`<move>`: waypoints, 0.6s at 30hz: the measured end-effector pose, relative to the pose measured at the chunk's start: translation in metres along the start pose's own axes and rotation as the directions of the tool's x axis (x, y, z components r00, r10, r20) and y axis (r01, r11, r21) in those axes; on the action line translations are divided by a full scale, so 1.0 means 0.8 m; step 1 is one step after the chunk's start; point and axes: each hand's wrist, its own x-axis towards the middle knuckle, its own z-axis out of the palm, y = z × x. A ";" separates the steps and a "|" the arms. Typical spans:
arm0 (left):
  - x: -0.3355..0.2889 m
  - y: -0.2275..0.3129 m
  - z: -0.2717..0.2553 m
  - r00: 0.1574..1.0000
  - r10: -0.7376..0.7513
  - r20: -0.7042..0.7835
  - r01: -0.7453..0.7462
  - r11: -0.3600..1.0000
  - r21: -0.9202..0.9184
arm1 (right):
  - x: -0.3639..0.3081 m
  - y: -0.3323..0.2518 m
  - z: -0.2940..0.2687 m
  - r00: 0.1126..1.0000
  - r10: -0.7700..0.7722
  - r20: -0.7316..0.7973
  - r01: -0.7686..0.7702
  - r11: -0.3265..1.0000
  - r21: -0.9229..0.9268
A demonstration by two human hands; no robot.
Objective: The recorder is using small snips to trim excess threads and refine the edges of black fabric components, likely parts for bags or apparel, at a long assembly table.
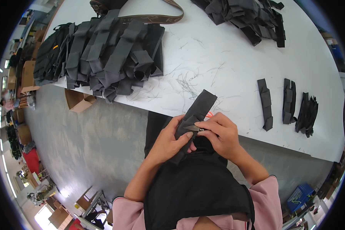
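Note:
My left hand (171,138) grips a folded black fabric strip (201,104) that slants over the near edge of the white table. Between the fingers of my right hand (220,135) is a pair of small thread snips (193,128), whose metal blades point left and lie against the strip. A bit of orange-red cord (209,114) shows beside the right fingers. Whether the blades are apart or together is too small to tell. Loose dark thread ends (187,82) lie scattered on the table just beyond my hands.
A large pile of black fabric strips (115,50) covers the table's left side; another heap (245,19) lies at the far right. Several strips (265,103) lie in separate groups at the right. A cardboard box (79,100) stands below the table's left edge. A patterned strap (157,18) curves at the back.

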 end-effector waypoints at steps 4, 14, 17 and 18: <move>-0.001 -0.003 0.002 0.998 0.036 -0.047 -0.040 0.996 -0.074 | 0.003 0.009 -0.009 0.986 0.097 -0.137 -0.086 0.993 0.080; -0.005 -0.005 0.010 0.998 0.048 -0.052 -0.055 0.988 -0.144 | 0.010 0.008 0.004 0.977 -0.078 -0.198 0.042 0.983 -0.181; -0.005 -0.009 0.014 0.996 0.070 -0.049 -0.076 0.990 -0.120 | 0.016 0.011 0.011 0.967 -0.164 -0.197 0.106 0.956 -0.275; -0.005 -0.008 0.015 0.996 0.071 -0.049 -0.076 0.990 -0.119 | 0.015 0.013 0.013 0.966 -0.164 -0.197 0.106 0.956 -0.275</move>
